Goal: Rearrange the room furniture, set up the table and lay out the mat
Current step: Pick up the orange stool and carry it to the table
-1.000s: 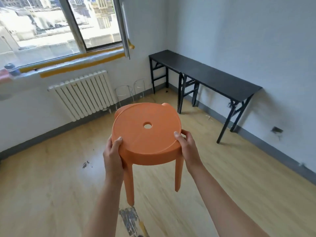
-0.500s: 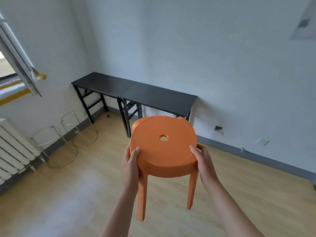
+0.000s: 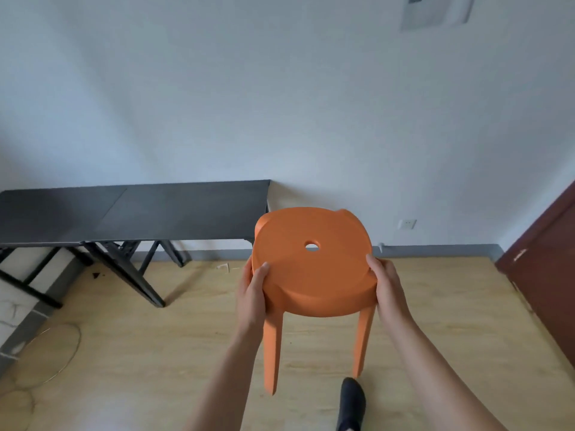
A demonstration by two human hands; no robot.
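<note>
An orange plastic stool (image 3: 308, 269) with a round hole in its seat hangs in the air in front of me, upright, legs pointing down. My left hand (image 3: 252, 290) grips the left rim of the seat and my right hand (image 3: 389, 286) grips the right rim. Behind it, a long black folding table (image 3: 133, 209) stands against the white wall, its right end just left of the stool.
A dark brown door (image 3: 541, 275) stands at the right edge. Thin wire rings (image 3: 56, 353) lie on the wooden floor at lower left. My dark shoe (image 3: 351, 402) shows below the stool. A wall socket (image 3: 407, 224) sits low on the wall.
My view has swung to the right: the window and radiator have left the frame, the table now lies at left and the door has appeared. The stool stays held in both hands.
</note>
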